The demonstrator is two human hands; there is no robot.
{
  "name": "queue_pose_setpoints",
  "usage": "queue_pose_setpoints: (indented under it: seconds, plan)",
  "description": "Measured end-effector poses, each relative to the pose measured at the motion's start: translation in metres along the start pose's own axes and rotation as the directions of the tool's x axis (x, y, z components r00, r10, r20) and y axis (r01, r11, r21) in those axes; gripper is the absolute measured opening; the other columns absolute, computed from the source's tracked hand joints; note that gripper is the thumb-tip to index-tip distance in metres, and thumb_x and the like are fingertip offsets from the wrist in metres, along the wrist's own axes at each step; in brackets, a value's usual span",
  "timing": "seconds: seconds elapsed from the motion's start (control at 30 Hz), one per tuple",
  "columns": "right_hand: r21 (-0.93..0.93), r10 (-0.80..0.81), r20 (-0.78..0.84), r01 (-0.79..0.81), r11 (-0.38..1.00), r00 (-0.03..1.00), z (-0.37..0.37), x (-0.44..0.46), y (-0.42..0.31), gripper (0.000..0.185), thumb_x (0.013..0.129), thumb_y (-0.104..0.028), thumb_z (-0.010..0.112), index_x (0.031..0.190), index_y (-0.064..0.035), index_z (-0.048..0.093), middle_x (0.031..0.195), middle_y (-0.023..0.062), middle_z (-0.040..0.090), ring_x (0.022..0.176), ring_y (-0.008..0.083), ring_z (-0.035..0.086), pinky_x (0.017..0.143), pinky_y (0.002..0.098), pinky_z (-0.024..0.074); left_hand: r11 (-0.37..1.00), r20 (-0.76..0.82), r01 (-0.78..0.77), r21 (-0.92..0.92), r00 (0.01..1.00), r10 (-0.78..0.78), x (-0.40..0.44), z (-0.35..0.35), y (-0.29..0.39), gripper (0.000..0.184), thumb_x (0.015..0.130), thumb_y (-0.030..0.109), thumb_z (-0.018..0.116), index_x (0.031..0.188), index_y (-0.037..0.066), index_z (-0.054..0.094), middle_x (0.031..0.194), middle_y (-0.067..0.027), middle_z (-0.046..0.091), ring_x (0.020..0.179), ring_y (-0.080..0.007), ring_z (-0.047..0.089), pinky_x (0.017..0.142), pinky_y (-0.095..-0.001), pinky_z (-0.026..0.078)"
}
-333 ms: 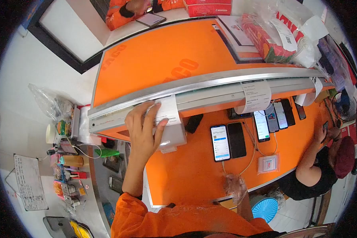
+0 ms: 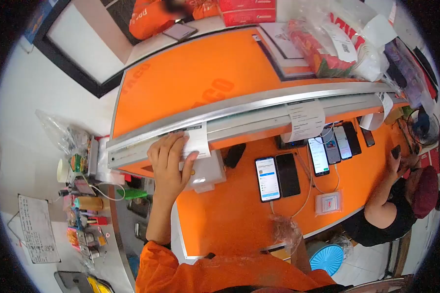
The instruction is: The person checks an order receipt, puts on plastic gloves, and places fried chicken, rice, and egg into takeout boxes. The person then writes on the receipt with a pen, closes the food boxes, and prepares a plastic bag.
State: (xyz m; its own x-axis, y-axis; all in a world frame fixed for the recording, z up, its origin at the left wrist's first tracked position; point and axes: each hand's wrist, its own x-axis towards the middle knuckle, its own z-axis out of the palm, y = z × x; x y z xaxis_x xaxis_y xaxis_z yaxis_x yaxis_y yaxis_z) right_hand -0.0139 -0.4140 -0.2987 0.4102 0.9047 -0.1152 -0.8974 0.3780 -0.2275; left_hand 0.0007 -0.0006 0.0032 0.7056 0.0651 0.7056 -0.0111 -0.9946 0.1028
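My left hand point(image 2: 168, 160) is at the metal rail point(image 2: 252, 117) along the raised shelf's edge. Its fingers and thumb are closed on a white printed receipt point(image 2: 198, 140), which hangs from the rail. Just below it, a whitish translucent box point(image 2: 208, 171) rests on the orange desk point(image 2: 220, 219). My right hand point(image 2: 287, 233), covered in clear crinkled plastic, is low by the desk's near edge; its fingers are blurred and I cannot make out whether they grip anything. Closest to it are a charging cable and a small white packet point(image 2: 328, 202).
Several phones point(image 2: 268, 178) lie on the desk, some lit and cabled. Another receipt point(image 2: 306, 119) hangs farther right. A co-worker in a dark red cap point(image 2: 425, 192) sits at right. Plastic-wrapped goods point(image 2: 322, 49) stand on the shelf. Behind it is a person in orange point(image 2: 151, 19).
The view has shifted slightly. My left hand stays at the receipt, its fingers now closer together. My right hand remains low by the desk edge.
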Motion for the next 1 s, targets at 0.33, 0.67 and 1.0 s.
queue_pose_setpoints:
  seconds: [0.33,0.67,1.0]
  plan:
    - [0.006,0.007,0.006,-0.007,1.0,1.0,0.015,0.009,-0.007,0.069,0.094,-0.05,0.045,0.141,-0.0001,0.036,0.096,0.0188,0.066,0.083,0.0316,0.067,0.069,0.0499,0.0564,0.976,0.034,0.026,0.215,0.999,-0.034,0.025,-0.024,0.026,0.025,0.084,0.022,0.065,0.104,0.007,0.067,0.108,-0.0105,0.056,0.102,-0.0297,0.048,0.092,-0.0416,0.035]
    - [-0.001,0.037,-0.025,-0.037,0.999,0.999,0.019,0.013,-0.011,0.068,0.094,-0.049,0.046,0.14,-0.0005,0.037,0.097,0.0167,0.066,0.084,0.0301,0.067,0.071,0.0485,0.056,0.915,0.117,-0.403,-0.011,0.908,0.402,0.137,-0.014,0.077,0.029,0.083,0.024,0.066,0.105,0.006,0.062,0.107,-0.0116,0.055,0.095,-0.0302,0.054,0.083,-0.0413,0.043]
    - [0.001,0.065,-0.015,-0.065,0.998,0.998,0.021,0.014,-0.017,0.068,0.094,-0.049,0.048,0.14,-0.0009,0.037,0.099,0.0147,0.066,0.085,0.0285,0.066,0.074,0.047,0.0555,0.602,-0.014,-0.684,0.412,0.656,0.754,0.339,0.168,0.138,0.04,0.075,0.024,0.066,0.111,0.007,0.06,0.116,-0.0106,0.061,0.116,-0.0264,0.053,0.106,-0.0429,0.035]
